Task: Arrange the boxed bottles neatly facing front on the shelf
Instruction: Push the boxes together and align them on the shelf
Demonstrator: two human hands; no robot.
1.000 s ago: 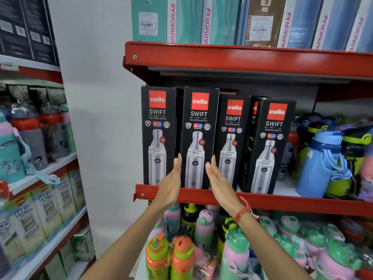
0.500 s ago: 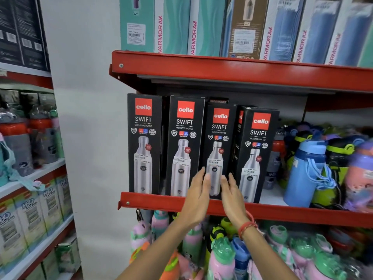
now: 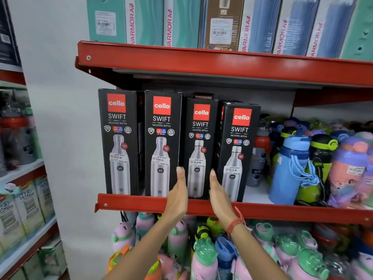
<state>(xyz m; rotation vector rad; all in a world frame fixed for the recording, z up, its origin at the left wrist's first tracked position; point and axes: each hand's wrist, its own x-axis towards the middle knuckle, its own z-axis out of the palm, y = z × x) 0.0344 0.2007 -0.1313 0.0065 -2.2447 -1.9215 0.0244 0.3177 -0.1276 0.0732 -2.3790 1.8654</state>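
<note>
Several black Cello Swift bottle boxes stand in a row on the red shelf [image 3: 141, 205], fronts toward me. The leftmost box [image 3: 119, 142] and the second box [image 3: 161, 144] are taller. The third box [image 3: 198, 146] sits a little further back. The rightmost box [image 3: 238, 150] is turned slightly, showing its left side. My left hand [image 3: 178, 195] lies flat against the third box's left edge, fingers straight. On that box's right edge my right hand [image 3: 219, 195] does the same, a red thread on its wrist. The two palms face each other with the box between them.
Loose coloured bottles [image 3: 292, 168] crowd the shelf right of the boxes. Tall teal and blue boxes [image 3: 181, 21] fill the shelf above. Pink and green bottles [image 3: 203, 257] stand on the shelf below. Another rack [image 3: 22, 172] with bottles is at the left.
Both hands have shifted right, from either side of the second box to either side of the third box. The view has moved closer to the shelf.
</note>
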